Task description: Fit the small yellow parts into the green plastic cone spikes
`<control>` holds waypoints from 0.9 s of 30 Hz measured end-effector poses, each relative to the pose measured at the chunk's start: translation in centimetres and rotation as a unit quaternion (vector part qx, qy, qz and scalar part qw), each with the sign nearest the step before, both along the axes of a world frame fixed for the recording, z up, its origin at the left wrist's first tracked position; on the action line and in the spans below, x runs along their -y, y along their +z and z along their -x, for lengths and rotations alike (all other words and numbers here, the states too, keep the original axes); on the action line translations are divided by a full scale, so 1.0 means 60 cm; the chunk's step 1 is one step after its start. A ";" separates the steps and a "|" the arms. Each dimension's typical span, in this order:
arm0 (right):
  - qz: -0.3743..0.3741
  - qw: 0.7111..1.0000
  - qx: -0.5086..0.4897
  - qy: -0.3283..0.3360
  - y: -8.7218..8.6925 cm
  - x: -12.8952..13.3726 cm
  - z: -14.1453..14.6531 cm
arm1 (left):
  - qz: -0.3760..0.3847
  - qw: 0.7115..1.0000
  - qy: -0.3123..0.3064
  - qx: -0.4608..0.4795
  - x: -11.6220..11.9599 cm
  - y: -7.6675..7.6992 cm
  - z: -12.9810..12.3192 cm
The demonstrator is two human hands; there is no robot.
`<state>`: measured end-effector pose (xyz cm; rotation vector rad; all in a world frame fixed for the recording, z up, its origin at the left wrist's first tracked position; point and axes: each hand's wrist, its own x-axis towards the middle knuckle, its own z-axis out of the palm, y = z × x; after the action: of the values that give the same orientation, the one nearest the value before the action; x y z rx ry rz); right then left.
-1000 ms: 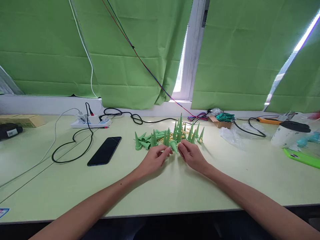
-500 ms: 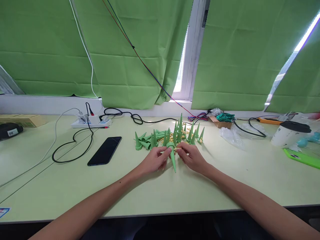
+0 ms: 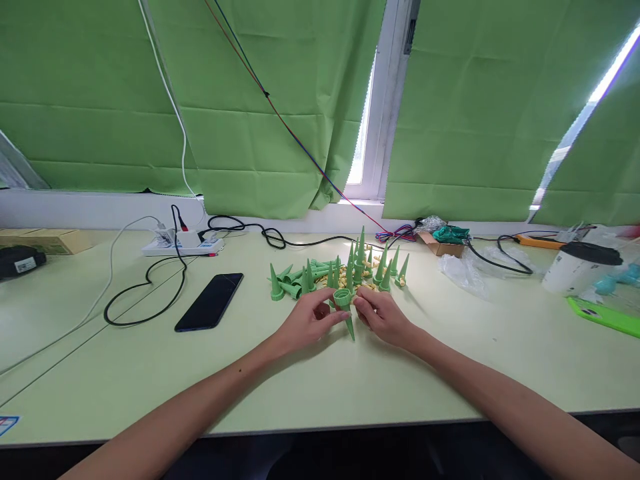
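My left hand [image 3: 314, 316] grips a green plastic spike [image 3: 343, 301], its wide ringed mouth tipped up toward me and its point slanting down to the right. Close by the spike's right side, my right hand [image 3: 381, 316] has thumb and fingers pinched together; whatever is between them is too small to make out. Just beyond both hands, several more green spikes [image 3: 359, 263] stand point up, and others lie in a pile [image 3: 315, 268] on the left. Small pale-yellow pieces [image 3: 371, 283] are scattered among the standing spikes.
On the left lie a black phone [image 3: 210, 303] and a white power strip [image 3: 185, 247] with looped cables. A small cardboard box [image 3: 440, 247], clear plastic wrap [image 3: 464, 275], a lidded paper cup [image 3: 580, 269] and a bright green phone case [image 3: 605, 316] are on the right.
The spike in my left hand has turned so its open mouth faces up toward me. The pale piece seen earlier at my right fingertips no longer shows clearly.
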<state>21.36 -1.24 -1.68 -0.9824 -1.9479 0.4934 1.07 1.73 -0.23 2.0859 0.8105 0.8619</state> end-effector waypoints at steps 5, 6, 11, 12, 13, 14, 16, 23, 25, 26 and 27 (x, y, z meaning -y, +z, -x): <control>0.027 0.999 -0.009 0.018 0.006 0.005 0.002 | -0.060 0.998 -0.012 0.003 0.005 0.003 -0.002; 0.029 0.999 -0.012 0.020 0.007 0.006 0.002 | -0.069 0.998 -0.012 0.003 0.005 0.002 -0.002; 0.023 1.000 -0.018 0.007 0.010 0.006 0.005 | -0.056 0.998 0.013 0.013 0.007 -0.001 -0.006; 0.021 1.000 -0.022 0.005 0.010 0.006 0.005 | -0.046 0.999 0.021 0.018 0.007 -0.001 -0.006; 0.018 0.999 -0.027 0.004 0.010 0.007 0.006 | -0.035 0.999 0.027 0.024 0.007 0.000 -0.006; 0.015 0.999 -0.033 0.003 0.010 0.007 0.006 | -0.025 0.999 0.032 0.030 0.008 0.001 -0.006; 0.008 0.999 -0.045 0.000 0.010 0.007 0.006 | -0.005 0.999 0.036 0.035 0.008 0.005 -0.005; -0.003 0.999 -0.048 -0.021 0.010 0.007 0.004 | 0.133 0.989 -0.022 0.065 0.006 0.007 -0.007; -0.004 0.999 -0.046 -0.018 0.008 0.005 0.003 | 0.168 0.982 -0.037 0.083 0.004 0.006 -0.008; -0.005 0.999 -0.045 -0.015 0.007 0.004 0.002 | 0.181 0.979 -0.043 0.088 0.003 0.005 -0.008; -0.005 0.999 -0.044 -0.011 0.005 0.003 0.002 | 0.190 0.976 -0.048 0.090 0.002 0.005 -0.008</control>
<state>21.25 -1.41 -1.37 -0.9585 -1.8577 0.5053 1.54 1.59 0.09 1.6708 0.7084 0.7634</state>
